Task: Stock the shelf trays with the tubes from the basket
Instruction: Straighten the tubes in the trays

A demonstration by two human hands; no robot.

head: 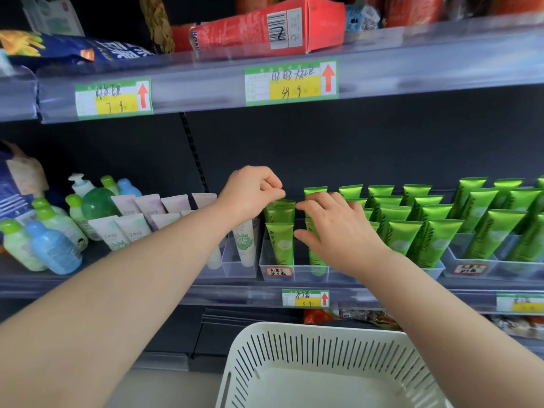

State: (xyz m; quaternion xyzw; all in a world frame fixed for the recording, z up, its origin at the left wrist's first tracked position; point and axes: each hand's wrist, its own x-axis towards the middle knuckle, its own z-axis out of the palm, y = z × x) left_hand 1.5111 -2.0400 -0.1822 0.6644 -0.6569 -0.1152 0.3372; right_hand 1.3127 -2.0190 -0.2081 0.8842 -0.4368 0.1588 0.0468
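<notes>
Green tubes (403, 219) stand in rows inside clear shelf trays (294, 273) on the middle shelf. My left hand (250, 192) pinches the top edge of a green tube (279, 206) at the back of the leftmost row. My right hand (338, 231) rests with spread fingers on the tubes of the neighbouring row, hiding most of them. The front tube (279, 242) of the left row stands upright. The white slotted basket (323, 360) sits below, with no tubes visible inside.
White and lilac tubes (141, 216) and small green and blue bottles (44, 240) fill the shelf to the left. The upper shelf holds a red box (265, 25) and snack bags. Price labels (306, 298) hang on the shelf edges.
</notes>
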